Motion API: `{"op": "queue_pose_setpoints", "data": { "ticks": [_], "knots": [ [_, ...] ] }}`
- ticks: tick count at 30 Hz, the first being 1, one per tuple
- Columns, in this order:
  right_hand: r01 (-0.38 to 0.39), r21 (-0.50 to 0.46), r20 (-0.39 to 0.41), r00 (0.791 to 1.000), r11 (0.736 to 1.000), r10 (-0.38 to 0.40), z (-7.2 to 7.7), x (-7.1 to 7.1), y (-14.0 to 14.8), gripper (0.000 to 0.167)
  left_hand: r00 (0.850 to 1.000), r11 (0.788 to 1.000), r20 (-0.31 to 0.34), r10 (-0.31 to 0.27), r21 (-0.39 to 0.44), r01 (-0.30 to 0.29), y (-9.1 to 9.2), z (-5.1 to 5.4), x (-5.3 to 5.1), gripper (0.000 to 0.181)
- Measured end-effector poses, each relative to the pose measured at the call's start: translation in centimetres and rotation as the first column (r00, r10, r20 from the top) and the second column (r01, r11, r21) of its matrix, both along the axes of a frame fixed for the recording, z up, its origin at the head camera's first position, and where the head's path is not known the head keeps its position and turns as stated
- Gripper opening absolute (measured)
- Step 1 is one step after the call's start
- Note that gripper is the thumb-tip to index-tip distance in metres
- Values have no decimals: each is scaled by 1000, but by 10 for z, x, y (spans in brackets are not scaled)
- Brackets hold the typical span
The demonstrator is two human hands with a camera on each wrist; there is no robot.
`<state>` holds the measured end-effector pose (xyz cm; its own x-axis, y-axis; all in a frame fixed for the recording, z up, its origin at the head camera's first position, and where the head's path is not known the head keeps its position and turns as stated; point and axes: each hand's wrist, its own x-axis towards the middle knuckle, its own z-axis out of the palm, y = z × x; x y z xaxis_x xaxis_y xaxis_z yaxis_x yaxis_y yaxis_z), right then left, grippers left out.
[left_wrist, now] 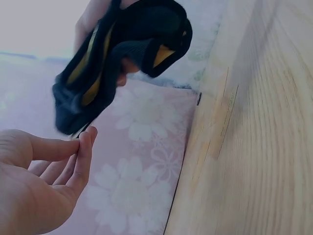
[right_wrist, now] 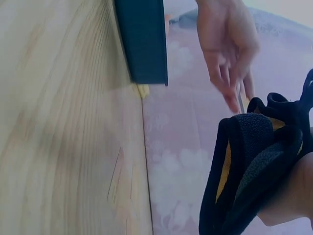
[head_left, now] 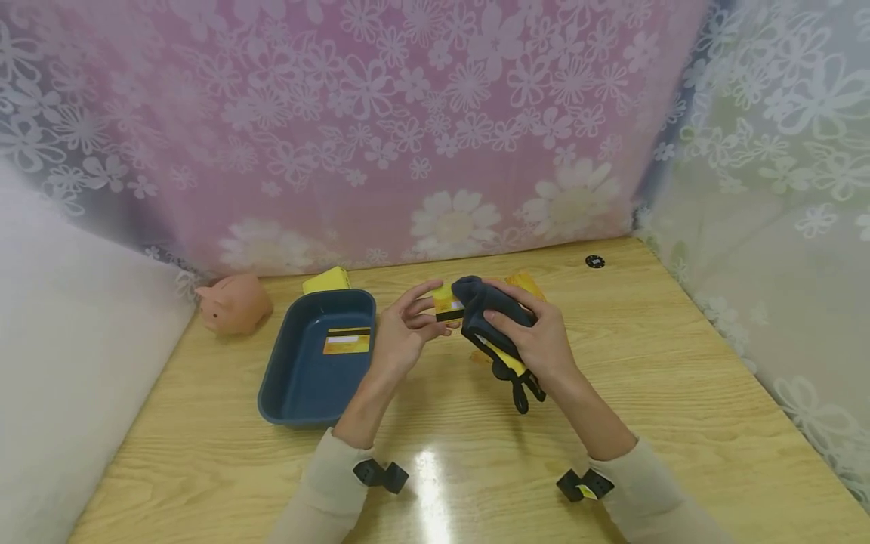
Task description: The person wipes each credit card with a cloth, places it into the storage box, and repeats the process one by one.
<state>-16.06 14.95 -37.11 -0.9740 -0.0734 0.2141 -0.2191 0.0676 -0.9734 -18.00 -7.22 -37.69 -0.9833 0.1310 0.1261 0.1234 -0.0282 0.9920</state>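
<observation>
My left hand (head_left: 401,332) pinches a yellow card (head_left: 448,306) with a black stripe between thumb and fingers. The card's right end meets a dark, fabric pouch (head_left: 499,321) with yellow lining, and in the left wrist view the pouch (left_wrist: 102,68) hides most of it. My right hand (head_left: 544,340) grips the pouch above the table, thumb on its near face. Black loops hang from the pouch's lower end. To the left, a dark blue basin (head_left: 292,385) holds another striped yellow card (head_left: 347,341), lying flat against its right side.
Behind the pouch lies a yellow-orange card (head_left: 526,284), partly hidden. A pink piggy bank (head_left: 236,306) stands left of the basin, with a yellow block-like object (head_left: 328,280) behind it. A black round chip (head_left: 594,261) lies at the back right. Floral curtains border the table (head_left: 652,363).
</observation>
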Motion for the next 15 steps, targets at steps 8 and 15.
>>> {"op": "queue_pose_setpoints", "data": {
  "ticks": [8,15],
  "knots": [
    [103,84,21,994,991,-106,-8,2,35,47,999,999,27,-35,43,33,-22,-6,3,60],
    [104,100,3,994,990,-105,-6,15,58,48,1000,999,14,-10,-50,11,-72,-4,6,61]
  ]
}}
